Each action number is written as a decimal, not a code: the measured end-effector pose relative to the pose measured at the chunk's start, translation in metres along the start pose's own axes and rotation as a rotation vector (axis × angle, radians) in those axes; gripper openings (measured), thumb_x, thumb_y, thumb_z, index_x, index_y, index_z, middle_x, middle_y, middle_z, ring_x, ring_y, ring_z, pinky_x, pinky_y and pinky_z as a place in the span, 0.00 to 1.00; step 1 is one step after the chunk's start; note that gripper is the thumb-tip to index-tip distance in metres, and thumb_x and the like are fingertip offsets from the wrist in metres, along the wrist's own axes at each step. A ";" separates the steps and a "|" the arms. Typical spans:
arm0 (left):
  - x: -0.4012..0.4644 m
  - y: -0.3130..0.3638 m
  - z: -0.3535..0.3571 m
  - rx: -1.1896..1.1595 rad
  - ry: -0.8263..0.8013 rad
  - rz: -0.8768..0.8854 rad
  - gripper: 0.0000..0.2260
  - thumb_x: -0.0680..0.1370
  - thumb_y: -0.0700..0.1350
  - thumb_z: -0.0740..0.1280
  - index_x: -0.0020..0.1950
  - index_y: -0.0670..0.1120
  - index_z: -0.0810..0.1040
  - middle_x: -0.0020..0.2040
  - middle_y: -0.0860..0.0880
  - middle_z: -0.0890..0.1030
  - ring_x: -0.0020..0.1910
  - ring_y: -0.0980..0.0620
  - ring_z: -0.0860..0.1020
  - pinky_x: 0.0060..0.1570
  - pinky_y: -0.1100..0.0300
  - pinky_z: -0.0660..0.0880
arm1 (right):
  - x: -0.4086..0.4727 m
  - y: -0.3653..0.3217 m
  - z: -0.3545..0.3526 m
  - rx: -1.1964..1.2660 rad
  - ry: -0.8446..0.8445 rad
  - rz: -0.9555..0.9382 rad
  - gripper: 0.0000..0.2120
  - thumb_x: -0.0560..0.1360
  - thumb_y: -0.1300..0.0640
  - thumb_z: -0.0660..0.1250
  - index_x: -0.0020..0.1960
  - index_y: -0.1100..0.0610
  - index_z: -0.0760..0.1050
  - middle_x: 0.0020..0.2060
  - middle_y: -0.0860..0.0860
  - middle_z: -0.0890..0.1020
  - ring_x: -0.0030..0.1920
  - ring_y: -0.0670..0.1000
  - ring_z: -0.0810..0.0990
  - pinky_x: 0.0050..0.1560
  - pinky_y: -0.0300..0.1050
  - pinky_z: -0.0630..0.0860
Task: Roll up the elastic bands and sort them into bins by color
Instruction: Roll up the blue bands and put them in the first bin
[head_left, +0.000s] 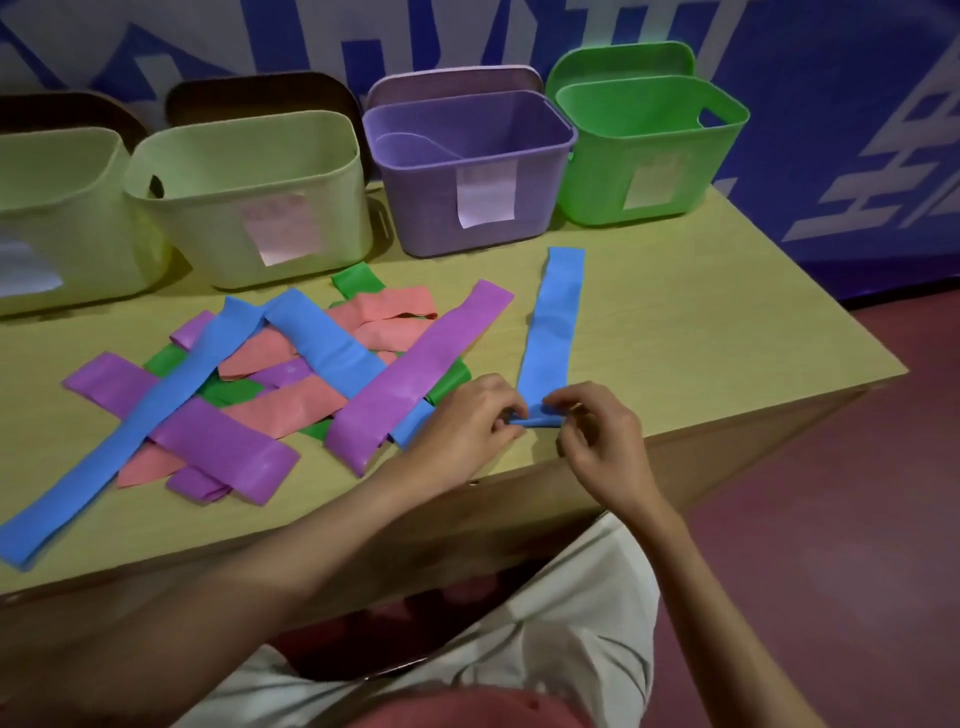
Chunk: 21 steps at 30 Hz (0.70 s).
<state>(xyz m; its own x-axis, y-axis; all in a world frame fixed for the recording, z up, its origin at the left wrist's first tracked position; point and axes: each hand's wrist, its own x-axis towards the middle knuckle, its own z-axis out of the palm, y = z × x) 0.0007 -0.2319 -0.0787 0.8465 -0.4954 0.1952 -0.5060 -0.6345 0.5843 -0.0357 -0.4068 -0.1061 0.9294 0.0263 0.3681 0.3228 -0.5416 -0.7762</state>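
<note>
Spanning the view, the table (675, 322) carries four bins at the back and a heap of bands (270, 374) at left. One blue band (553, 322) lies apart, stretched flat toward the purple bin (467, 171) — thin, limp, probably grippy, best taken by its near end. There the left hand (467, 421) and right hand (597, 431) pinch the first small roll, fingers curled, wrists low.

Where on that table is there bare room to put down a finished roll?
Bare wood lies right of the blue band being rolled, out to the table edge, below the green bin. A thinner strip runs along the near edge, left of the left hand. The middle is crowded with the band pile; bins line the back.
</note>
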 end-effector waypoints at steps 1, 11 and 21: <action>0.000 -0.001 0.001 -0.008 0.015 0.012 0.05 0.73 0.39 0.72 0.48 0.42 0.82 0.44 0.50 0.75 0.37 0.55 0.73 0.40 0.59 0.72 | -0.004 0.000 0.003 -0.005 -0.009 -0.010 0.13 0.70 0.61 0.60 0.51 0.58 0.78 0.45 0.49 0.81 0.48 0.50 0.80 0.50 0.46 0.78; -0.010 -0.001 0.008 -0.080 0.078 0.069 0.07 0.75 0.41 0.70 0.52 0.42 0.82 0.46 0.47 0.81 0.42 0.52 0.78 0.43 0.51 0.77 | -0.022 0.005 0.009 -0.252 0.104 -0.095 0.05 0.71 0.63 0.74 0.45 0.59 0.79 0.39 0.50 0.79 0.41 0.51 0.75 0.41 0.46 0.73; -0.016 -0.004 0.012 0.067 0.063 0.213 0.05 0.77 0.42 0.68 0.48 0.41 0.81 0.44 0.46 0.78 0.41 0.49 0.78 0.38 0.50 0.76 | -0.030 0.008 0.010 -0.327 0.193 -0.173 0.04 0.72 0.64 0.73 0.46 0.63 0.82 0.41 0.55 0.79 0.43 0.52 0.78 0.41 0.44 0.74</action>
<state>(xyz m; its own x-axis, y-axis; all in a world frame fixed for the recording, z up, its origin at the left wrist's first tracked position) -0.0130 -0.2285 -0.0936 0.7267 -0.5858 0.3587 -0.6827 -0.5586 0.4710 -0.0596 -0.4038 -0.1287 0.8060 -0.0006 0.5919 0.3686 -0.7820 -0.5026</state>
